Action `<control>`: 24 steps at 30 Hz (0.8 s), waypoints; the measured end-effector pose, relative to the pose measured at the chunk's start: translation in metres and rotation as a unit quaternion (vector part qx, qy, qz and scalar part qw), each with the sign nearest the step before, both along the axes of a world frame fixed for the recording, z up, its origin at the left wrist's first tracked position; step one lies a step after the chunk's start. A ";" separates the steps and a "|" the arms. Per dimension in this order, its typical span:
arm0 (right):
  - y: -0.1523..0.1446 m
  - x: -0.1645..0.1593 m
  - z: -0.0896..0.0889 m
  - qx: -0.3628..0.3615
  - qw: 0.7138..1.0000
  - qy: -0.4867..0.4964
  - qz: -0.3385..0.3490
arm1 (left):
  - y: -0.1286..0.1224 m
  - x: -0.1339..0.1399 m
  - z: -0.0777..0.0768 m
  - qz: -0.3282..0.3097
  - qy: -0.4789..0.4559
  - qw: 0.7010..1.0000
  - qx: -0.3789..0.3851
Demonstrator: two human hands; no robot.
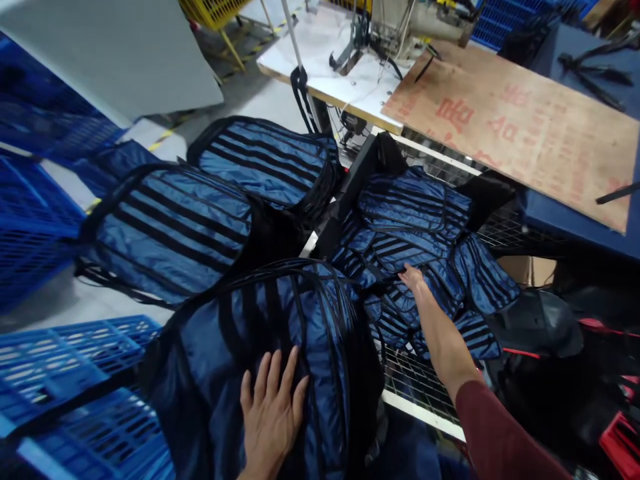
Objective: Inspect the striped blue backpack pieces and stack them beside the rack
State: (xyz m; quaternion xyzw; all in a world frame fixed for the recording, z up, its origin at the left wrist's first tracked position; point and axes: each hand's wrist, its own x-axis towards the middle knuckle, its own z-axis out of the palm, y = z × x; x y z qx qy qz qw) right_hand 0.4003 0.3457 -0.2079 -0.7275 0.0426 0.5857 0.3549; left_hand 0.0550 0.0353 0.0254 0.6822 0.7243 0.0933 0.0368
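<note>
My left hand (273, 400) lies flat with fingers spread on a thick stack of dark blue fabric panels (205, 373) with black stripes and black-bound edges. My right arm stretches forward to a pile of smaller blue striped panels (400, 207) on a wire rack. There my right hand (413, 276) has its fingers drawn together at the edge of one panel; the fingertips are small and partly hidden. Two more stacks of rounded blue striped panels, one nearer (175, 227) and one farther (265, 160), lie to the left.
Blue plastic crates (85, 393) stand at the left. A white sewing table (325, 53) with a machine is at the back, beside a brown board (525, 127) with red print. The wire rack (420, 380) has a white rail. A dark cap (545, 320) lies at right.
</note>
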 end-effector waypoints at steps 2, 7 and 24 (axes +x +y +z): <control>0.010 0.002 0.011 0.020 0.999 0.022 -0.033 | 0.001 0.000 0.001 -0.003 0.009 1.000 0.004; 0.008 0.042 0.097 0.092 0.988 0.080 -0.091 | 0.004 0.002 0.002 0.001 0.011 1.000 0.002; -0.223 0.063 0.410 0.118 0.866 0.453 -0.176 | 0.021 0.215 0.124 -0.109 -0.502 0.845 -0.150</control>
